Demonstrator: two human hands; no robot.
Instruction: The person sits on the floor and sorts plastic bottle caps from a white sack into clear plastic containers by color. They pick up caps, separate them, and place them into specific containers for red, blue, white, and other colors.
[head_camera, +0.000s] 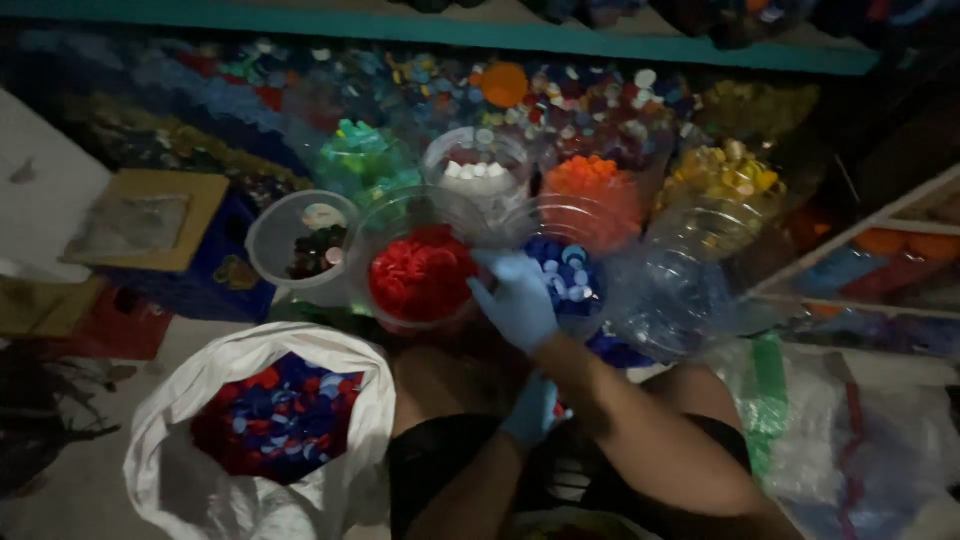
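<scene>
My right hand, in a blue glove, reaches forward with fingers spread over the gap between a clear jar of red bottle caps and a clear jar of blue caps. It holds nothing that I can see. My left hand, also in a blue glove, is low by my lap and partly hidden under my right forearm. Whether it grips anything is unclear. An open white sack of mixed red and blue caps stands to the left of my knees.
More clear jars ring the two in front: green caps, white caps, orange caps, yellow caps, a dark mixed lot, and an empty jar. Loose caps are heaped behind. A blue crate sits left, plastic bags right.
</scene>
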